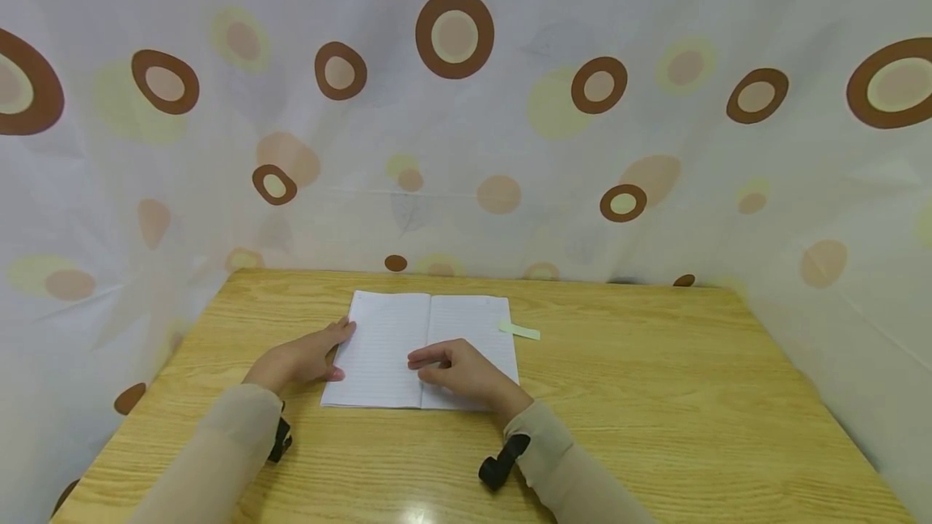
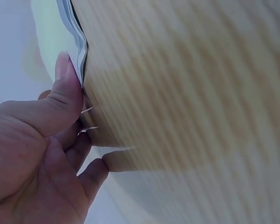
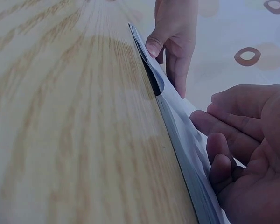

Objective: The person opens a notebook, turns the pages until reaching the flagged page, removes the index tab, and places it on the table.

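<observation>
An open notebook (image 1: 382,346) with lined white pages lies on the wooden table, its centre fold running away from me. At its left edge rests my left hand (image 1: 309,356), thumb and fingers spread apart. The left wrist view shows that thumb (image 2: 65,88) against the page edge, while other fingertips touch the tabletop. My right hand (image 1: 466,374) is over the right page near the fold, fingers loosely bent with nothing between them. A pale green paper strip (image 1: 520,331) sticks out past the notebook's right edge.
The wood-grain table (image 1: 655,395) extends to both sides of the notebook. Behind and beside it hangs a white sheet (image 1: 510,144) with brown, peach and yellow round shapes. A black strap (image 1: 502,463) is on the right wrist.
</observation>
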The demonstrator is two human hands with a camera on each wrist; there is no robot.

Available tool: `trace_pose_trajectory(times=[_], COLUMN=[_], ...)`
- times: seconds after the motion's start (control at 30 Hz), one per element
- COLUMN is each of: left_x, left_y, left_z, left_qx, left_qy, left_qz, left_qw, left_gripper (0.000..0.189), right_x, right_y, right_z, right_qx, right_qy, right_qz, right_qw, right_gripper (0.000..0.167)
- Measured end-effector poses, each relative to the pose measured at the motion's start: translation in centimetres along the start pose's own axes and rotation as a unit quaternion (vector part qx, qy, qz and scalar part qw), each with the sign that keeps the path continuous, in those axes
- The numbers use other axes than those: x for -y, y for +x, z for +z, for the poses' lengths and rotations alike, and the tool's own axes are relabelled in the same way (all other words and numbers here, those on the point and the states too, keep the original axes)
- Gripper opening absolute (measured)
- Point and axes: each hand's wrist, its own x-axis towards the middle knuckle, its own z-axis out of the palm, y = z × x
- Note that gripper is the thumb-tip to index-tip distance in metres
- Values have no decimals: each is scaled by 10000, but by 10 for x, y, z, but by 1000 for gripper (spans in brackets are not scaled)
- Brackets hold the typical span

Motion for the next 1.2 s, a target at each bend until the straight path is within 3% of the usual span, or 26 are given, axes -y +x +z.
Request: trace_pose_trajectory(times=[0.57, 0.83, 1.2], left_x=[-2, -1, -5], left_y=[0, -8, -2], left_z=[0, 4, 2], left_qx=[-140, -109, -198], left_qy=[183, 205, 249], left_qz=[-73, -124, -69], left_qw=[9997, 9997, 9995], left_gripper=[84, 85, 85], right_x=[2, 5, 2], right_y=[2, 0, -2], right_z=[2, 7, -4], right_qx=[-246, -339, -884], right_qy=[320, 580, 247], right_qz=[107, 217, 165], right_qw=[9991, 9975, 9956], right_gripper=[26, 23, 17])
